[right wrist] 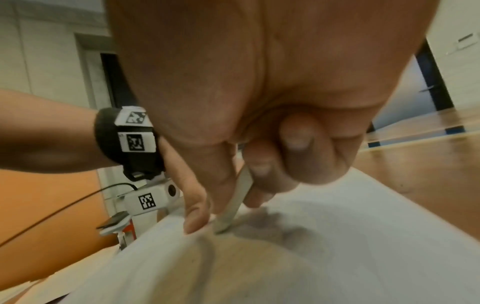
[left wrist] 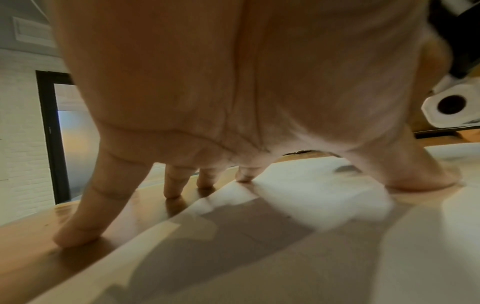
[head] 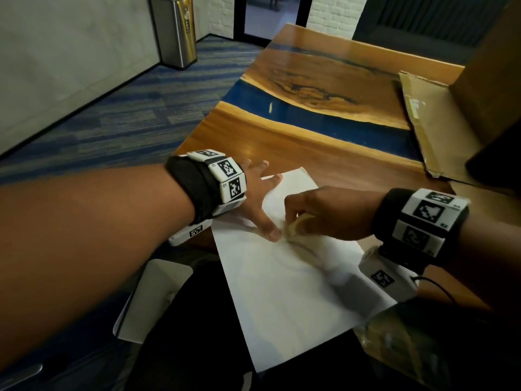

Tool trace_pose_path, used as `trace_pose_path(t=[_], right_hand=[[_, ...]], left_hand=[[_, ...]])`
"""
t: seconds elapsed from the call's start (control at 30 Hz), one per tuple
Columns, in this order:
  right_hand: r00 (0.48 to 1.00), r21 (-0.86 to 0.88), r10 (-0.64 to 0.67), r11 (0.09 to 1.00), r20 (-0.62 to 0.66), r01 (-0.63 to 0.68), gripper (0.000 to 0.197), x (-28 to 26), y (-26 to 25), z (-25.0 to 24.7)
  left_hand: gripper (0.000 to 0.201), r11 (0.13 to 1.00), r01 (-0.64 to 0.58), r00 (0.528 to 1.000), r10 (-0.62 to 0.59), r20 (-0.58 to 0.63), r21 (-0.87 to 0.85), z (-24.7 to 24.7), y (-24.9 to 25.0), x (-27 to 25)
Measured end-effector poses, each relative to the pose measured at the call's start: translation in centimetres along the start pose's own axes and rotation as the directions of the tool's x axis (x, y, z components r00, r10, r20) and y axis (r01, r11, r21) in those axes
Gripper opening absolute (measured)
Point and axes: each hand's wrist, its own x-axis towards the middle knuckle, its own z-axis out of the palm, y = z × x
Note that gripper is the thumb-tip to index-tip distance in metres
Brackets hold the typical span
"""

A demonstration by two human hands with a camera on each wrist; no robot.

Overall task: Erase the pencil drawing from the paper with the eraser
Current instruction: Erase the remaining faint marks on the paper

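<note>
A white sheet of paper [head: 284, 280] lies on the wooden table [head: 282, 148], its near corner hanging past the table's front edge. My left hand [head: 258, 198] is spread flat, its thumb and one finger pressing the paper [left wrist: 285, 236] and the other fingertips [left wrist: 75, 232] on the wood. My right hand [head: 318, 213] pinches a pale eraser [head: 296, 225], whose tip touches the sheet just right of my left thumb. In the right wrist view the eraser [right wrist: 233, 205] meets a faint curved pencil line [right wrist: 207, 251] on the paper [right wrist: 337, 246]. The line is blurred.
Flattened cardboard [head: 431, 122] and a box lie at the table's right. A white sheet or pad [head: 152, 300] sits below the table edge at the left. A steel bin [head: 174, 29] stands on the carpet far left.
</note>
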Motion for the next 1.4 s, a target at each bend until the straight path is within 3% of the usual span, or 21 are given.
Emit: trace_pose_path(t=[0.03, 0.17, 0.3, 0.43, 0.7, 0.77, 0.87, 0.93, 1.03, 1.13, 1.2, 1.33, 1.4], right_hand=[[1.0, 0.021, 0.017, 1.0, 0.016, -0.018, 0.012, -0.1, 0.1, -0.1], [0.968, -0.055, 0.182, 0.979, -0.174, -0.194, 0.014, -0.3, 1.6, -0.7], [0.996, 0.036, 0.086, 0.996, -0.038, -0.084, 0.012, -0.7, 1.0, 0.0], [0.975, -0.008, 0.149, 0.988, -0.165, -0.152, 0.013, -0.9, 2.0, 0.0], [0.969, 0.022, 0.182, 0.983, -0.165, -0.181, 0.018, -0.9, 1.5, -0.3], [0.984, 0.035, 0.113, 0.993, -0.139, -0.109, 0.018, -0.9, 0.3, 0.1], [0.999, 0.107, -0.051, 0.993, 0.01, 0.05, 0.018, -0.4, -1.7, 1.2], [0.997, 0.047, 0.026, 0.999, -0.066, -0.023, 0.016, 0.7, -1.1, 0.6], [0.953, -0.044, 0.193, 0.977, -0.232, -0.208, 0.015, 1.3, 0.3, -0.5], [0.998, -0.021, 0.024, 0.999, -0.052, -0.025, 0.014, 1.0, -1.3, 0.1], [0.999, 0.02, -0.051, 0.999, 0.014, 0.051, 0.013, 1.3, -2.2, 0.5], [0.968, -0.039, 0.157, 0.985, -0.198, -0.168, 0.01, 3.1, -0.7, -0.8], [0.979, -0.061, 0.12, 0.99, -0.162, -0.131, 0.01, 3.1, -0.8, -0.8]], left_hand=[[0.151, 1.0, -0.003, 1.0, 0.003, -0.001, -0.007, 0.0, 0.0, 0.1], [0.151, 1.0, 0.015, 1.0, -0.015, -0.018, -0.02, 0.1, 0.2, -0.1], [0.145, 0.999, 0.022, 1.0, -0.022, -0.022, -0.024, 0.0, 0.4, -0.8], [0.142, 0.999, 0.022, 0.999, -0.024, -0.04, -0.028, 0.3, 0.0, -1.6], [0.125, 0.988, -0.141, 0.99, 0.142, -0.008, 0.063, 0.4, -1.3, -3.0], [0.125, 0.985, -0.158, 0.987, 0.159, -0.004, 0.066, 0.5, -1.3, -3.0], [0.122, 0.982, -0.174, 0.985, 0.174, 0.0, 0.075, 0.3, -1.0, -3.4], [0.12, 0.981, -0.178, 0.984, 0.178, 0.006, 0.078, 0.1, -0.8, -3.5], [0.121, 0.978, -0.181, 0.983, 0.181, 0.009, 0.104, 0.1, -0.7, -3.4], [0.124, 0.98, -0.182, 0.983, 0.182, 0.005, 0.083, 0.1, -1.0, -3.3], [0.125, 0.981, -0.188, 0.982, 0.188, 0.005, 0.057, 0.3, -1.3, -3.0], [0.131, 0.983, -0.175, 0.985, 0.175, 0.004, 0.054, 0.7, -1.5, -2.5], [0.134, 0.987, -0.158, 0.987, 0.158, -0.003, 0.037, 0.8, -1.5, -2.6]])
